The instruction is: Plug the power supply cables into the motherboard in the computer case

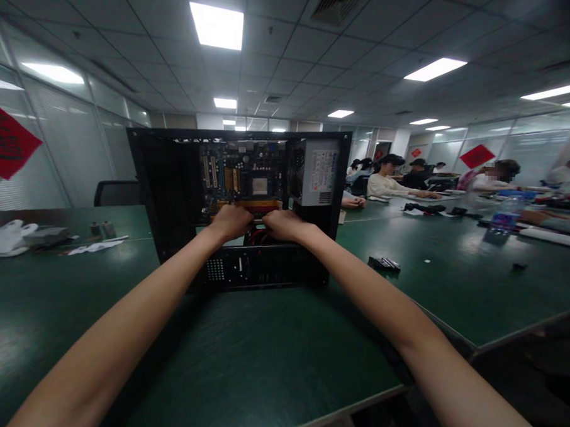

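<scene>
case (283, 265) stands uncovered with motherboard (248, 160) and power supply (319, 174) fitted, both hands (233, 223) (283, 226) curled by cables (260, 237), grip unclear.

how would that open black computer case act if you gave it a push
The computer case should feel stiff, given its boxy frame. It is probably heavier toward the power supply, mounted at upper right in the view. The motherboard looks fragile, its slots exposed at the open side.
</scene>
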A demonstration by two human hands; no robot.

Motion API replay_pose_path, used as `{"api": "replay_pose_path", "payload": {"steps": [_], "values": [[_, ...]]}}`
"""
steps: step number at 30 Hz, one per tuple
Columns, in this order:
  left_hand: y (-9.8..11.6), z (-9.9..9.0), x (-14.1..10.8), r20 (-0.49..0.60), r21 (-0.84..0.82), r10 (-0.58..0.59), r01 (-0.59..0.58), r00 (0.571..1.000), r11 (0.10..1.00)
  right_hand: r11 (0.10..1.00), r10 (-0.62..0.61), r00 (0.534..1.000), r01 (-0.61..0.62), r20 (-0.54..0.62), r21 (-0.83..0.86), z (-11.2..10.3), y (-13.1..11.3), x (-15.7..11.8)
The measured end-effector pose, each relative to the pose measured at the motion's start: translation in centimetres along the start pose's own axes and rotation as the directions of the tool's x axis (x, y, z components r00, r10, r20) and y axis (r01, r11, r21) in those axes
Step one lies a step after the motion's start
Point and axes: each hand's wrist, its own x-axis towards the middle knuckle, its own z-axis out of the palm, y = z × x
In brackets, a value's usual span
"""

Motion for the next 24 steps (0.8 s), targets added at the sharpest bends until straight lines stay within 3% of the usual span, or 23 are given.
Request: {"api": "replay_pose_path", "payload": {"steps": [10,24], "values": [[0.38,0.11,0.43,0.007,0.019,0.010,-0.010,1.000,1.000,1.000,0.001,1.000,-0.001,0.005,0.030,0.06,0.09,0.17],[0.60,-0.02,0.22,-0.012,0.046,0.036,-0.035,0.999,0.998,1.000,-0.011,0.997,0.011,-0.075,-0.001,0.01,-0.12,0.20]]}}
